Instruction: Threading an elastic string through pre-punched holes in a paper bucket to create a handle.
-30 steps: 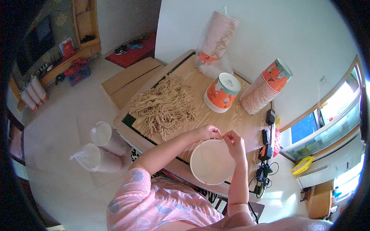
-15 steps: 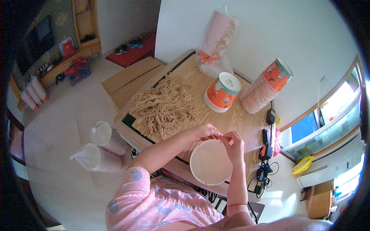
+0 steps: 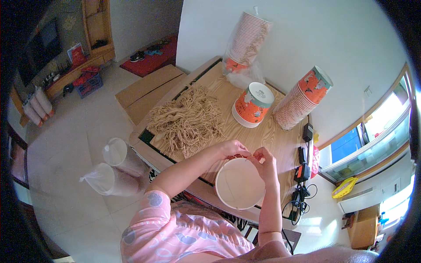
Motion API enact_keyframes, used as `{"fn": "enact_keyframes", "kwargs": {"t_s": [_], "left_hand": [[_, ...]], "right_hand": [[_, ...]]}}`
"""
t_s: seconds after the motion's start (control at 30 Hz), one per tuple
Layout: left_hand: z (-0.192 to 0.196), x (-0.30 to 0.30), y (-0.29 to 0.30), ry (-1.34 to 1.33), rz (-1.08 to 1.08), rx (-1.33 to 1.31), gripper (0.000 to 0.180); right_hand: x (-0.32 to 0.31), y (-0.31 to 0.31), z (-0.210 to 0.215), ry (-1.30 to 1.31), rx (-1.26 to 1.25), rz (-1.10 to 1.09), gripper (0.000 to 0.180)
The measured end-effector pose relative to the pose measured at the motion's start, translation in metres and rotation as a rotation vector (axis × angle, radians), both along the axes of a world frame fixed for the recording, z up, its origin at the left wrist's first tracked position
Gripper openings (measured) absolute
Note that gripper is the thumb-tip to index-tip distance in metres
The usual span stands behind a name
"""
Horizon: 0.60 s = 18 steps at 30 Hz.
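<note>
A white-lined paper bucket (image 3: 241, 186) stands at the table's near edge, its open mouth toward me. Both my hands meet at its far rim. My left hand (image 3: 235, 150) pinches a thin tan cord there, fingertips pressed together. Close beside it, my right hand (image 3: 265, 163) is also closed, with thumb and fingers on the same cord at the rim. A strand of the cord crosses the inside of the bucket toward its near side. What exactly lies between the fingertips is partly hidden. To the left spreads a loose heap of tan cords (image 3: 188, 120).
Orange-and-green paper buckets (image 3: 252, 107) stand upside down behind my hands. A tall bucket stack (image 3: 305, 98) leans at the right, and a plastic-wrapped stack (image 3: 247, 41) stands at the back. Black adapters and cables (image 3: 301, 188) hang along the right edge. Bagged stacks (image 3: 107, 179) stand on the floor.
My hands have shifted very slightly at the far rim, still closed on the cord. The bucket has tilted or moved a touch. The cord strand inside it lies a little differently.
</note>
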<state>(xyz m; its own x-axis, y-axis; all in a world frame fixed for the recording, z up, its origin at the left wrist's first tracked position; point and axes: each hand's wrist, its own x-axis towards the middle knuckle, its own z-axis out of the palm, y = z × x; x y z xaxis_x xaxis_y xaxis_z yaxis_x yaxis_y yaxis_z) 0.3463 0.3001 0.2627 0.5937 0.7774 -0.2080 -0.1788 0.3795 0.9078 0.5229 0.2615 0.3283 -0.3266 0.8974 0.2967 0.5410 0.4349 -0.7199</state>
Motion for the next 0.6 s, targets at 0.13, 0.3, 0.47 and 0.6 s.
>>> {"fn": "enact_keyframes", "kwargs": {"t_s": [0.13, 0.3, 0.47, 0.6], "left_hand": [[0.004, 0.001, -0.004, 0.001, -0.021, 0.010, 0.022], [0.002, -0.004, -0.005, 0.031, 0.014, 0.042, 0.019], [-0.003, -0.004, -0.007, 0.052, 0.058, 0.130, 0.018], [0.006, -0.004, -0.014, 0.104, 0.128, 0.229, 0.017]], "right_hand": [[0.010, 0.010, -0.017, 0.051, -0.086, 0.022, 0.015], [0.014, 0.013, -0.010, 0.216, -0.290, -0.006, 0.014], [0.006, 0.008, -0.003, 0.004, -0.306, 0.073, 0.015], [0.001, 0.010, -0.003, 0.020, -0.322, 0.088, 0.013]]}}
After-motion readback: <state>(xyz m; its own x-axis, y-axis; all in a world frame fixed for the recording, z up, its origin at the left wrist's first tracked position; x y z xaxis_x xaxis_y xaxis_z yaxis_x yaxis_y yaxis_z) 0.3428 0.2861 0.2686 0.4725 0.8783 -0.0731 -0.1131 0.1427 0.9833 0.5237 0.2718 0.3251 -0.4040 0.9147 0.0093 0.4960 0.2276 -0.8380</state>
